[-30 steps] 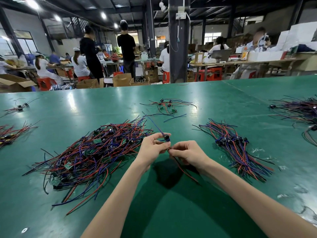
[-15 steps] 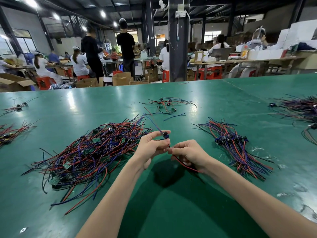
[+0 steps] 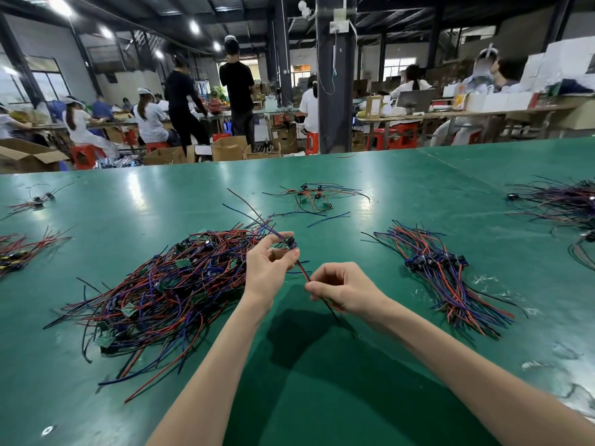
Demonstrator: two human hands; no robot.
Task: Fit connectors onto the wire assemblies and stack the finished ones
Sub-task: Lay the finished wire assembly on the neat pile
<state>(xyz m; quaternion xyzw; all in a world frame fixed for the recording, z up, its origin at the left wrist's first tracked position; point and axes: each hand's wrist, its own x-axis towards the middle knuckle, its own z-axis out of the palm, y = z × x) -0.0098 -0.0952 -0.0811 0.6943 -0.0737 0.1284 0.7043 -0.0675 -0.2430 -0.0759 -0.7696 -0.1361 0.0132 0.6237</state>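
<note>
One wire assembly (image 3: 300, 268) pinched by left hand (image 3: 266, 272), right hand (image 3: 343, 289).

A factory assembly hall is spreading out here. Heaps of red, blue and black wires (image 3: 167, 284) are lying across a long green surface (image 3: 161, 194). Beyond it, workers (image 3: 148, 117) in white tops are sitting on red stools (image 3: 399, 136) at rows of benches (image 3: 483, 114). Two people (image 3: 240, 88) are standing among them, and open cartons (image 3: 228, 148) are sitting on the floor. White boxes (image 3: 566, 59) are piling up at the right. Lamps (image 3: 59, 4) are shining from a dark steel roof, which a pillar (image 3: 335, 91) is holding up.
</note>
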